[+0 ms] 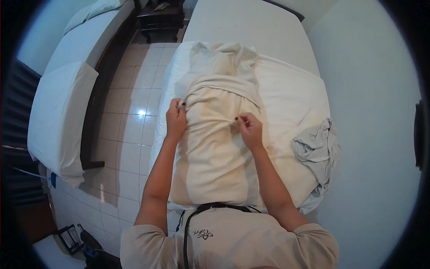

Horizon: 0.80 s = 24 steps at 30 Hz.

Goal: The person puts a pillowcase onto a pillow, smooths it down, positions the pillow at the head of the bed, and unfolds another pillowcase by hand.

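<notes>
A cream pillow (215, 179) lies lengthwise on the bed in front of me, its fabric wrinkled across the middle. Around its far part is a pale pillowcase (228, 83), with a folded edge running crosswise and loose, crumpled cloth beyond. My left hand (176, 120) is closed at the left side of the pillow, thumb on top, near that folded edge. Over the right half, my right hand (251, 130) pinches a bit of the cream fabric, drawing creases toward its fingertips. Which layer each hand grips is hard to make out.
The pillow rests on a bed with a white sheet (286, 89). Crumpled grey-white cloth (316, 150) lies at its right edge, by the wall (367, 112). On the left are a tiled floor (130, 125), a second bed (62, 112) and a dark wooden nightstand (161, 20).
</notes>
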Available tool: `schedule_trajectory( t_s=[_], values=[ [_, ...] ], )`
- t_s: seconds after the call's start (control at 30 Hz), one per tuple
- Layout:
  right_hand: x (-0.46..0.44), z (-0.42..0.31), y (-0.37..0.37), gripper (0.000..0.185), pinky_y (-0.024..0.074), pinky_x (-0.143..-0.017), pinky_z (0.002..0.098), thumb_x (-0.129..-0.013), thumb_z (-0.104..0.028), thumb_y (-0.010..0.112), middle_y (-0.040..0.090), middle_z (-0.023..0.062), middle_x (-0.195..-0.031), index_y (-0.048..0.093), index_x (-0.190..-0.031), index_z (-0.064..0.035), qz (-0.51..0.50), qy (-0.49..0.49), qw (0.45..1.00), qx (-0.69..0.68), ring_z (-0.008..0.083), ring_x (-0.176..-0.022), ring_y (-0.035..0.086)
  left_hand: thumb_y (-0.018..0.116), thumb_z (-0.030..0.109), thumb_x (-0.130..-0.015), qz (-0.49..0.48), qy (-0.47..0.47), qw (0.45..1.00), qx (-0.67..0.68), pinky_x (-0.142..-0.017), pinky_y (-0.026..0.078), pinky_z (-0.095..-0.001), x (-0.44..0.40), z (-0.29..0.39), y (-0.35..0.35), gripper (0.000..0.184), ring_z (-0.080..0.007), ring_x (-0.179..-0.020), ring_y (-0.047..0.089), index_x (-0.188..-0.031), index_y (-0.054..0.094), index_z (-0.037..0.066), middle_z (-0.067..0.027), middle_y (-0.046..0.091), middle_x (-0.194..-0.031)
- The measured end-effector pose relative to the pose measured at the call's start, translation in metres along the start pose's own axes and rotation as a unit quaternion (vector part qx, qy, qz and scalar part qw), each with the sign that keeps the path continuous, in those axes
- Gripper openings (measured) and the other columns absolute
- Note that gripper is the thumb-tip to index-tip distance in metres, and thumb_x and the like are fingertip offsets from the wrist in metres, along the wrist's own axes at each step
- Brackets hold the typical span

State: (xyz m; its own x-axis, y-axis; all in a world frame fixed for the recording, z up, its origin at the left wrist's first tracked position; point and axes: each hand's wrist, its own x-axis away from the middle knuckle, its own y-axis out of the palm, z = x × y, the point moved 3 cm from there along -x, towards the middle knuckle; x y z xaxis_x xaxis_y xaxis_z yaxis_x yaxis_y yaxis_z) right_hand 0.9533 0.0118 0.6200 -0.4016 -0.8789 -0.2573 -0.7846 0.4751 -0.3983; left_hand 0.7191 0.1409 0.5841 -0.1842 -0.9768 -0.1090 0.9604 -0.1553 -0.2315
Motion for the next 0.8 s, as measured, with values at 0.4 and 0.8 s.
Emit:
schedule_trajectory(
  t_s=[0.4, 0.8],
  values=[
    [-0.064, 0.135, -0.036, 0.025, 0.0504, -0.077, 0.0383, -0.085, -0.005, 0.051, 0.067, 0.0185, -0.088, 0.064, -0.106, -0.0003, 0.126, 0.058, 0.971, 0.195, 0.0323, -0.08, 0.064, 0.047, -0.009, -0.068, 0.054, 0.313, 0.94, -0.126, -0.074, 0.049, -0.0431, 0.003, 0.036, 0.007, 0.035, -0.0377, -0.08, 0.06, -0.099, 0.061, 0.001, -0.0189, 0.063, -0.086],
    [0.039, 0.088, -0.073, 0.014, 0.0482, -0.076, 0.0327, -0.079, 0.004, 0.056, 0.061, 0.0137, -0.088, 0.061, -0.092, -0.0004, 0.134, -0.028, 0.983, 0.12, 0.0275, -0.082, 0.06, 0.05, -0.008, -0.08, 0.035, 0.036, 0.97, -0.238, -0.065, 0.046, -0.041, 0.022, -0.053, -0.026, 0.037, -0.0295, -0.072, 0.06, -0.115, 0.049, 0.005, -0.0141, 0.06, -0.08]
  ],
)
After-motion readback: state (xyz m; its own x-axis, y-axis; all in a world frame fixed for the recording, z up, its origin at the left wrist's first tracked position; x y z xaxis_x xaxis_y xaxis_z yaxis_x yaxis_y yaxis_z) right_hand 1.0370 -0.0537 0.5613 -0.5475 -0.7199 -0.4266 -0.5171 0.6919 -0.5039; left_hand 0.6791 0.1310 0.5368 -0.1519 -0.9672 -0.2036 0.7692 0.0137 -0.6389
